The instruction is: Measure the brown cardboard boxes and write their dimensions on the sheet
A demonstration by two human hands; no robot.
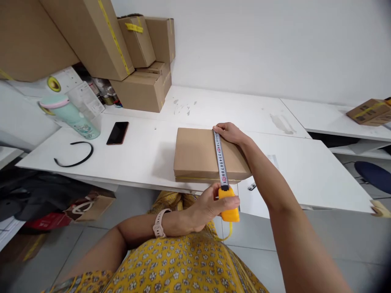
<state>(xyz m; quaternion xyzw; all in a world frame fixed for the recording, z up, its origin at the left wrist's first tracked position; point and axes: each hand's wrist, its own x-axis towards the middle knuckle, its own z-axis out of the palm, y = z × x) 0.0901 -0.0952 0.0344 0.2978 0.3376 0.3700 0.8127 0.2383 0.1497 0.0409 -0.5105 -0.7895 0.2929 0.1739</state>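
A closed brown cardboard box (195,150) lies at the front edge of the white table. Across its top, from the far edge to the near one, runs the metal blade of a yellow tape measure (229,205). My left hand (210,207) is closed around the tape measure's case, just off the box's near side. At the far edge, my right hand (229,132) presses the blade's end against the box, fingers closed on it; the tip itself is hidden under them. A yellow strap hangs below the case.
Stacked cardboard boxes (140,91) stand at the back left. A phone (117,133), a black headband (76,156) and a mint tumbler (71,116) lie or stand on the table's left. A small dark object (252,186) lies right of the box. Another box (369,112) sits far right.
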